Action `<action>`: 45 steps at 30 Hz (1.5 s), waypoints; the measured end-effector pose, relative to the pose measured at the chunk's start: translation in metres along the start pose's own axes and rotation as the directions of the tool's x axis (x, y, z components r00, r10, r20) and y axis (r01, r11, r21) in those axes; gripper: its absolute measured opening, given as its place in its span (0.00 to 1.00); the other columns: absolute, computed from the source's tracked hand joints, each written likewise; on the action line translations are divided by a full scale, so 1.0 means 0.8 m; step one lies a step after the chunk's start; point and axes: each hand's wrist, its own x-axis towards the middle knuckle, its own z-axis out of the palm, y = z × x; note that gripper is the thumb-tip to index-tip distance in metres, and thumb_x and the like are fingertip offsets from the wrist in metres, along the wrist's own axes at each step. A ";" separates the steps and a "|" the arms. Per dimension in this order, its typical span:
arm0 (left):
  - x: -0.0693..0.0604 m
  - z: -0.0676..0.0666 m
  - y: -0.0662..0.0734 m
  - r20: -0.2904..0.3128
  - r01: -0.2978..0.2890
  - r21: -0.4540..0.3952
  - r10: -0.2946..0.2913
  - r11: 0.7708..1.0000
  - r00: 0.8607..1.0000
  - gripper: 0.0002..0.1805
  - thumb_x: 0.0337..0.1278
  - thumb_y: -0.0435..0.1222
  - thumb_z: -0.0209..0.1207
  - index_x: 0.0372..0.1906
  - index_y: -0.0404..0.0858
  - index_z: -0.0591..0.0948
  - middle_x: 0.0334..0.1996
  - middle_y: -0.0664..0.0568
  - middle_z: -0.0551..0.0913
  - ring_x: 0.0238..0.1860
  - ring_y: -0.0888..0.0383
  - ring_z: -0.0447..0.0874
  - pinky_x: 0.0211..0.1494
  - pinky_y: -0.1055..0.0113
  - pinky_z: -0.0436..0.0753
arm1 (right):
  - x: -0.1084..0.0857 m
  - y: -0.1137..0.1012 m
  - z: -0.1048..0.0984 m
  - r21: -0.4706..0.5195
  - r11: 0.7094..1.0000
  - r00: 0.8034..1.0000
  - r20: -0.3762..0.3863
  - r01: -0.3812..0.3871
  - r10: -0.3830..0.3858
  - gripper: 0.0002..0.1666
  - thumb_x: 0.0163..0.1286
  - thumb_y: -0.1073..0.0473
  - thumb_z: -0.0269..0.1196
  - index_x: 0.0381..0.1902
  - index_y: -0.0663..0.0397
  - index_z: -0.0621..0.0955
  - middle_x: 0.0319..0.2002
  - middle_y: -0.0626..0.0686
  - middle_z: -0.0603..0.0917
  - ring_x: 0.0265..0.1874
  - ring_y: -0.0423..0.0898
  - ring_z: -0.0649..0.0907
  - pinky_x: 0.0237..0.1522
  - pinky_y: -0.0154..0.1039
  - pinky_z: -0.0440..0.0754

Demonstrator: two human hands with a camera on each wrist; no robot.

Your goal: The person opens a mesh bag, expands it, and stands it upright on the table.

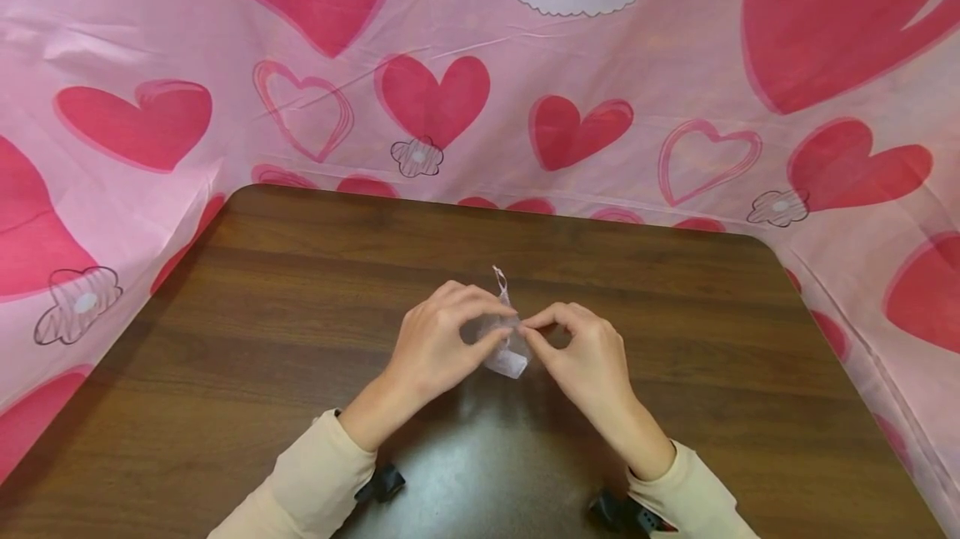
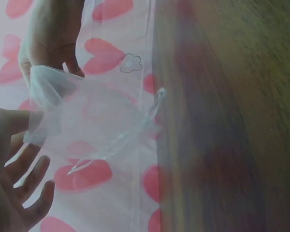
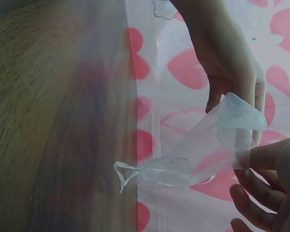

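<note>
A small sheer white drawstring pouch [image 1: 507,365] is held up between both hands over the table. Its thin cord loop [image 1: 501,279] points away from me. My left hand [image 1: 438,343] pinches the pouch from the left, thumb and forefinger at its edge. From the right, my right hand [image 1: 592,356] pinches the edge with thumb and forefinger. In the left wrist view, the see-through mesh [image 2: 96,111] spreads flat, cords trailing from it. At the end near the fingers, the right wrist view shows a denser, doubled layer [image 3: 239,116]. Nothing is discernible inside.
A dark brown wooden table [image 1: 300,289] with rounded far corners lies beneath. Pink cloth [image 1: 465,14] printed with red hearts hangs behind and along the sides. Black devices [image 1: 386,482] sit at both wrists, below cream sleeves [image 1: 318,472].
</note>
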 end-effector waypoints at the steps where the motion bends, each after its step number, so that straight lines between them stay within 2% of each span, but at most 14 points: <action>1: 0.000 0.000 0.000 -0.003 0.000 0.010 0.000 1.000 1.000 0.10 0.50 0.39 0.74 0.39 0.54 0.90 0.36 0.67 0.85 0.40 0.68 0.77 0.32 0.66 0.77 | 0.000 0.000 0.000 0.002 1.000 1.000 -0.002 0.005 -0.005 0.10 0.50 0.64 0.78 0.29 0.45 0.88 0.28 0.43 0.86 0.23 0.37 0.78 0.25 0.37 0.74; 6: 0.000 0.001 -0.002 -0.052 0.000 0.065 0.003 0.998 0.999 0.07 0.48 0.38 0.74 0.34 0.53 0.91 0.32 0.66 0.86 0.38 0.66 0.78 0.31 0.65 0.78 | 0.001 0.001 0.001 0.033 0.999 1.000 0.010 0.002 -0.002 0.09 0.52 0.62 0.78 0.31 0.45 0.89 0.28 0.41 0.85 0.27 0.38 0.81 0.29 0.38 0.76; 10: 0.001 0.002 -0.004 -0.088 0.019 0.090 -0.012 0.996 0.996 0.07 0.46 0.38 0.75 0.32 0.53 0.90 0.29 0.66 0.85 0.36 0.66 0.78 0.29 0.64 0.78 | 0.000 0.002 0.003 0.054 0.997 0.996 0.078 -0.046 0.042 0.10 0.55 0.59 0.77 0.36 0.46 0.89 0.27 0.40 0.83 0.29 0.37 0.80 0.33 0.39 0.77; 13: 0.002 0.001 -0.005 -0.094 0.043 0.089 -0.034 0.995 0.995 0.07 0.46 0.38 0.76 0.31 0.53 0.89 0.28 0.67 0.84 0.35 0.66 0.78 0.28 0.64 0.77 | -0.001 0.002 0.004 0.058 0.996 0.991 0.122 -0.068 0.061 0.09 0.57 0.59 0.76 0.38 0.47 0.90 0.29 0.40 0.85 0.32 0.38 0.83 0.34 0.41 0.78; 16: 0.001 0.000 -0.005 -0.081 0.064 0.080 -0.057 0.995 0.995 0.07 0.46 0.39 0.75 0.31 0.53 0.89 0.28 0.68 0.83 0.35 0.66 0.77 0.28 0.64 0.76 | -0.001 0.003 0.004 0.060 0.996 0.991 0.124 -0.063 0.055 0.08 0.57 0.61 0.75 0.36 0.49 0.90 0.31 0.42 0.88 0.35 0.41 0.85 0.35 0.44 0.80; 20: 0.000 0.000 -0.006 -0.015 0.072 0.058 -0.071 0.996 0.997 0.08 0.47 0.39 0.75 0.32 0.54 0.88 0.27 0.68 0.82 0.35 0.65 0.78 0.31 0.64 0.77 | 0.001 0.005 0.002 0.054 0.998 0.995 0.095 -0.042 0.037 0.07 0.55 0.63 0.76 0.33 0.50 0.90 0.30 0.44 0.88 0.33 0.43 0.86 0.33 0.43 0.80; 24: -0.002 0.003 -0.007 0.064 0.016 0.046 -0.019 0.999 0.998 0.10 0.48 0.41 0.75 0.37 0.53 0.87 0.28 0.68 0.81 0.34 0.66 0.76 0.29 0.67 0.75 | 0.003 0.006 0.000 0.047 0.998 0.996 0.085 -0.038 0.034 0.07 0.55 0.63 0.76 0.32 0.50 0.90 0.29 0.44 0.87 0.30 0.45 0.85 0.31 0.41 0.78; 27: -0.002 0.006 -0.007 0.089 -0.026 0.050 0.021 0.998 0.996 0.10 0.50 0.44 0.74 0.39 0.54 0.88 0.30 0.68 0.81 0.33 0.66 0.76 0.28 0.69 0.73 | 0.002 0.007 0.000 0.041 0.998 0.995 0.095 -0.046 0.042 0.07 0.54 0.64 0.77 0.32 0.49 0.90 0.29 0.44 0.87 0.29 0.46 0.84 0.31 0.42 0.78; 33: -0.002 0.006 -0.008 0.096 -0.032 0.101 0.023 0.994 0.995 0.07 0.50 0.45 0.74 0.36 0.56 0.90 0.37 0.68 0.83 0.37 0.66 0.77 0.29 0.69 0.75 | -0.002 0.007 0.002 0.049 0.998 0.994 0.107 -0.041 0.036 0.08 0.52 0.63 0.78 0.30 0.48 0.89 0.28 0.43 0.86 0.29 0.46 0.83 0.32 0.42 0.79; 37: -0.002 0.005 -0.008 0.086 -0.020 0.120 0.010 0.993 0.996 0.06 0.49 0.43 0.75 0.33 0.57 0.90 0.36 0.69 0.85 0.40 0.66 0.79 0.31 0.66 0.78 | -0.002 0.008 0.004 0.064 0.998 0.995 0.097 -0.028 0.021 0.09 0.51 0.62 0.79 0.30 0.47 0.89 0.28 0.40 0.86 0.28 0.44 0.82 0.33 0.40 0.79; 42: -0.002 0.005 -0.008 0.040 0.029 0.134 -0.035 0.991 0.999 0.07 0.46 0.42 0.76 0.29 0.56 0.88 0.31 0.69 0.85 0.35 0.67 0.80 0.31 0.65 0.78 | -0.003 0.010 0.003 0.068 0.997 0.992 0.126 -0.032 0.023 0.09 0.53 0.59 0.78 0.33 0.45 0.90 0.29 0.38 0.86 0.31 0.40 0.82 0.32 0.40 0.78; 45: -0.001 0.004 -0.007 0.025 0.073 0.135 -0.077 0.988 0.997 0.07 0.45 0.41 0.76 0.28 0.56 0.88 0.30 0.68 0.85 0.33 0.67 0.79 0.31 0.65 0.77 | -0.004 0.011 0.002 0.063 0.997 0.986 0.162 -0.043 0.032 0.09 0.55 0.60 0.77 0.35 0.46 0.90 0.31 0.39 0.86 0.32 0.40 0.83 0.31 0.41 0.78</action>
